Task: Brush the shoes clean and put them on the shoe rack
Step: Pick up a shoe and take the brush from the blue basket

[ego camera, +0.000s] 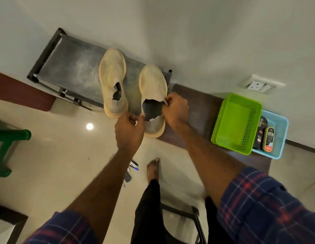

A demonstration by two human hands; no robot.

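Note:
Two beige knit slip-on shoes lie toes away from me on the dark top shelf of the shoe rack (72, 66). The left shoe (113, 74) rests alone. The right shoe (153, 85) hangs with its heel over the rack's near edge. My left hand (129, 129) pinches the left side of its collar. My right hand (176, 108) pinches the collar's right side, and the opening is spread between them. No brush is in view.
A dark brown mat (202, 110) lies right of the rack. On it stand a green basket (236, 124) and a blue basket (278, 138) with shoe-polish containers. Pens (133, 166) lie on the floor by my bare foot (153, 169). A green stool (7, 143) is at left.

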